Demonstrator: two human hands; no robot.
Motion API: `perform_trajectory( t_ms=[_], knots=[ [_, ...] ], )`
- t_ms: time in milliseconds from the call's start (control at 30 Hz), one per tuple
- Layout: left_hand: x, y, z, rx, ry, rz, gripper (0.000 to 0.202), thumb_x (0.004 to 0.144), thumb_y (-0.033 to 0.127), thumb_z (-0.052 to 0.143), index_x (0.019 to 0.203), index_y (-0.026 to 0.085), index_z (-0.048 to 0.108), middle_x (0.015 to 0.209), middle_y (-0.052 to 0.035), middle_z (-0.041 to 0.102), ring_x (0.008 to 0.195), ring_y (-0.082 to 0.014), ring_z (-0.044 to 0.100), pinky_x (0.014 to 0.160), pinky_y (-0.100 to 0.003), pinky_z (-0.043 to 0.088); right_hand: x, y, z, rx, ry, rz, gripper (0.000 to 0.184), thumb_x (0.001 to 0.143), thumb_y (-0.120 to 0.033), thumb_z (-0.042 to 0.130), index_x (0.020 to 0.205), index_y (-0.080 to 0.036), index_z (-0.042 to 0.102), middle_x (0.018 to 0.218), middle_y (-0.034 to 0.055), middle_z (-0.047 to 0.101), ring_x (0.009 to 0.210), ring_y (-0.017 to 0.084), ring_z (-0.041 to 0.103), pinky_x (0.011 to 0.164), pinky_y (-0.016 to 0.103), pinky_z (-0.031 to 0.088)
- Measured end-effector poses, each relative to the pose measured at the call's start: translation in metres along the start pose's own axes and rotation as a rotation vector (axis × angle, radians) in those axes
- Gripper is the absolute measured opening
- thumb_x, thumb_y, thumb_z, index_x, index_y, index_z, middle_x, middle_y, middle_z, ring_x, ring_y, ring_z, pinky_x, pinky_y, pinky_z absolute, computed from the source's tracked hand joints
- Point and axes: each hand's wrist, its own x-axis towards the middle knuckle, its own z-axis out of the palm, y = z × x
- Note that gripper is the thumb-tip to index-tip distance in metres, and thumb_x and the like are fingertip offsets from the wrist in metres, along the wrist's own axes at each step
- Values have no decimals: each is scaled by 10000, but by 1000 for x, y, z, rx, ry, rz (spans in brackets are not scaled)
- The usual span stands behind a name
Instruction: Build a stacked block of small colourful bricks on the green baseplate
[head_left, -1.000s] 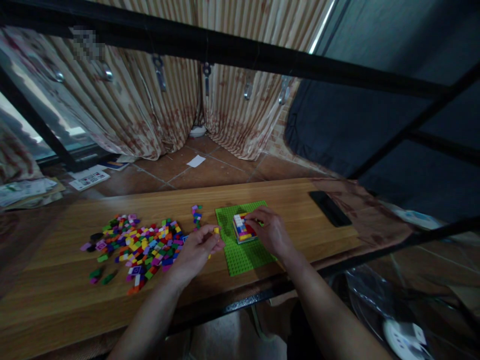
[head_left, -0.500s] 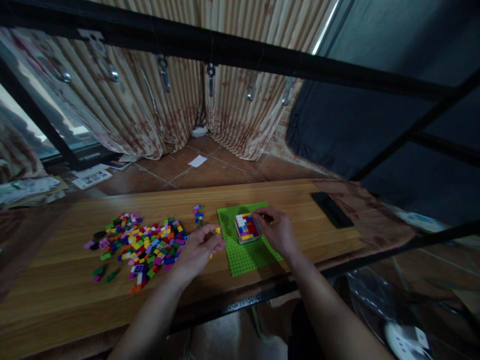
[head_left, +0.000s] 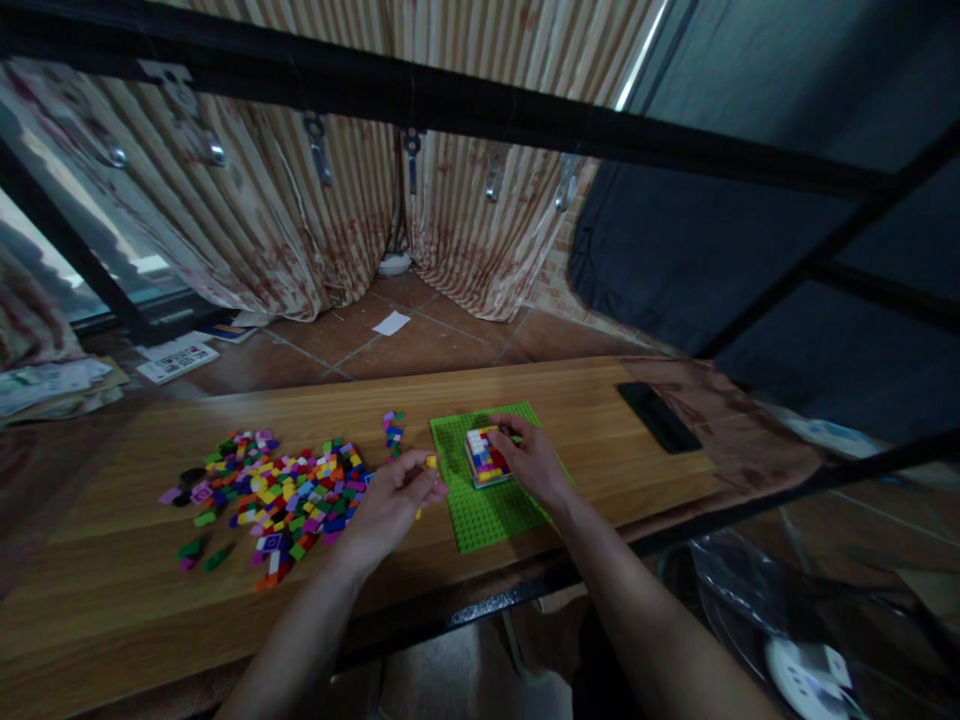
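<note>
Wooden table: left hand pinches a yellow brick; right hand touches the brick block, grip unclear.

I am sitting at a long wooden table, and a green baseplate is lying flat on it near the front edge, straight before me. To the left of the plate a wide pile of small coloured bricks is spreading over the wood, with a little cluster of bricks lying apart just beside the plate's far corner. Well to the right a black phone is lying flat, next to a brownish cloth that is covering the table's right end.
</note>
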Motion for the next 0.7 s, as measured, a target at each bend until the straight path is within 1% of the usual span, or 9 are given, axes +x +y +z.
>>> perform_trajectory(
  t_ms=[167,267,400,533,633,700],
  knots=[
    [-1,0,0,-6,5,8,344,716,449,653,924,177,625,727,-26,692,735,-176,655,706,-284,482,0,-3,5,170,15,100,365,707,-411,638,966,-157,673,767,8,656,633,134,619,604,270,515],
    [-1,1,0,-8,0,-2,334,719,446,649,917,178,627,722,-24,689,733,-176,653,705,-286,485,-2,-6,8,251,37,136,364,641,-402,683,913,-159,676,705,-18,640,580,119,596,575,256,500],
    [-2,1,1,-4,-6,0,352,711,459,653,917,174,623,719,-28,687,715,-171,644,698,-285,483,-5,-12,9,377,50,175,364,597,-378,721,892,-168,683,681,-32,648,563,109,585,577,252,494],
    [0,-1,1,-9,-10,2,383,707,483,652,924,169,613,737,-32,685,714,-167,638,696,-280,478,-6,-14,11,455,63,215,364,547,-368,768,842,-167,700,652,-34,657,543,102,567,580,256,482],
    [1,-3,0,-17,-19,2,408,707,493,654,948,167,609,776,-41,695,720,-164,638,711,-281,477,-6,-15,10,538,61,246,403,499,-386,809,822,-168,705,653,-25,672,552,112,580,595,270,485],
    [0,-3,-1,-21,-24,6,425,706,496,662,965,164,612,787,-46,700,732,-168,642,725,-285,478,-6,-16,6,596,46,251,418,504,-421,818,820,-173,706,678,-9,690,583,128,602,616,283,489]
  ],
)
